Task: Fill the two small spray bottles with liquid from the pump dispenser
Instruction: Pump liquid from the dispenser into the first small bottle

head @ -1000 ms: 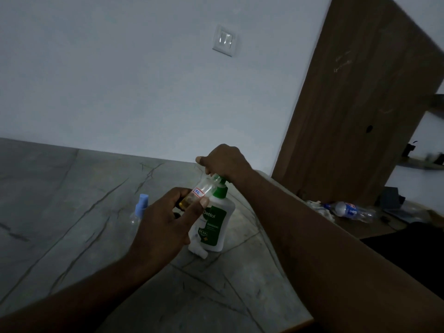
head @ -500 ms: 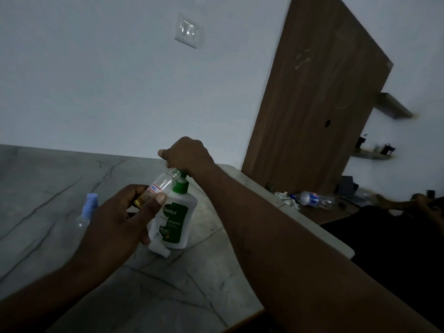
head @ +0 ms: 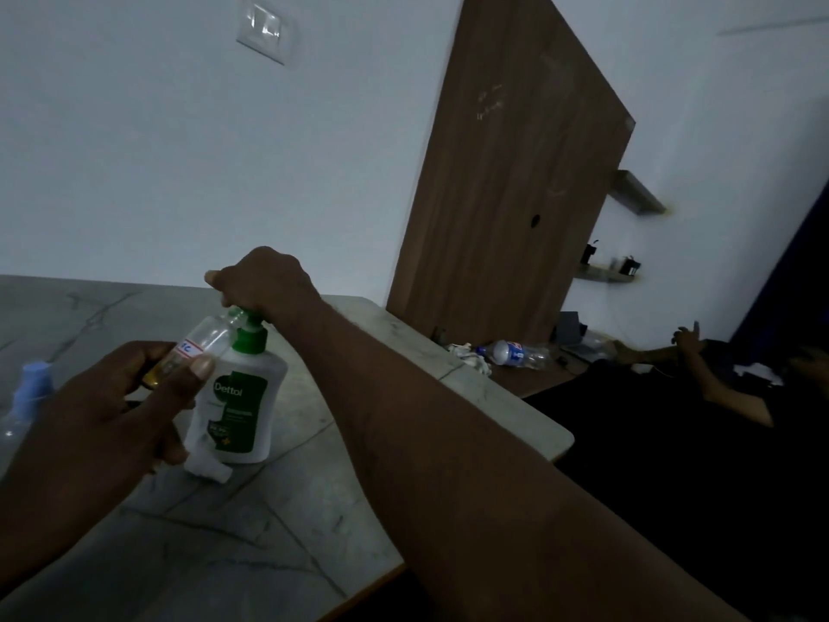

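Observation:
A white pump dispenser point(head: 237, 406) with a green label and green pump collar stands on the grey marble table point(head: 278, 523). My right hand point(head: 260, 280) is curled over the pump head and hides it. My left hand point(head: 107, 410) grips a small clear spray bottle point(head: 204, 345), uncapped and tilted, with its mouth at the pump's nozzle; a little amber liquid sits at its bottom. A second small spray bottle point(head: 24, 397) with a light blue cap stands at the far left. A small white cap point(head: 208, 469) lies at the dispenser's base.
The table's right edge point(head: 529, 415) ends near a brown wooden door point(head: 507, 181). A plastic water bottle point(head: 516, 352) and crumpled cloth lie on the floor behind. Another person sits at the right, a hand point(head: 686, 338) showing. The white wall carries a switch plate point(head: 264, 29).
The camera has turned right, so the bottles and hands now sit further left in view. Both hands keep their hold on the small bottle and the pump.

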`<act>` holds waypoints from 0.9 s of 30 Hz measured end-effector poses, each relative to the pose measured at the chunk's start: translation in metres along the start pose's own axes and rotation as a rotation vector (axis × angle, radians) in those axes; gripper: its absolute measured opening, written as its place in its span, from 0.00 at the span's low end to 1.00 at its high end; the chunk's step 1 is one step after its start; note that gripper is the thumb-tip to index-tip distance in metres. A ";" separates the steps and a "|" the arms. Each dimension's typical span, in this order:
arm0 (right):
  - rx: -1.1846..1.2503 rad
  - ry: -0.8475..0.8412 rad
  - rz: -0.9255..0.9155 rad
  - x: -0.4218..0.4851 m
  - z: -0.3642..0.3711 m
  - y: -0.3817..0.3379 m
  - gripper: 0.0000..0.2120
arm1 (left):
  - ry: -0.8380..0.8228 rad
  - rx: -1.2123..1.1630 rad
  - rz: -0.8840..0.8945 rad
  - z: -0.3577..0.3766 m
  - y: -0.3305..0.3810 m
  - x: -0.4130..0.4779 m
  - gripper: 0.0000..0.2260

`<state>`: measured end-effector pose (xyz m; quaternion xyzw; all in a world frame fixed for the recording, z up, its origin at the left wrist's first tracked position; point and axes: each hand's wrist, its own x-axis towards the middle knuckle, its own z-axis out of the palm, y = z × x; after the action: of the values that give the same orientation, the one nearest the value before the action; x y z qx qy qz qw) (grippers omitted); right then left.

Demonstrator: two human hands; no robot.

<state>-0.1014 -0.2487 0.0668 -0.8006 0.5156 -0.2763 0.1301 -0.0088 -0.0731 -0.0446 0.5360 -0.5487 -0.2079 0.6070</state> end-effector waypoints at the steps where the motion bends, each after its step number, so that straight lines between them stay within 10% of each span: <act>1: -0.001 -0.004 0.002 0.000 0.001 0.001 0.20 | 0.005 0.003 0.010 0.002 -0.001 0.000 0.23; 5: -0.055 0.013 -0.032 0.003 0.001 0.000 0.24 | 0.003 0.057 0.041 0.011 0.016 -0.005 0.09; 27: -0.066 -0.032 -0.058 0.000 -0.006 -0.001 0.14 | 0.054 0.003 0.036 0.012 0.025 -0.011 0.12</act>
<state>-0.1038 -0.2476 0.0718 -0.8233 0.4990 -0.2500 0.1035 -0.0314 -0.0607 -0.0295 0.5323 -0.5420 -0.1818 0.6244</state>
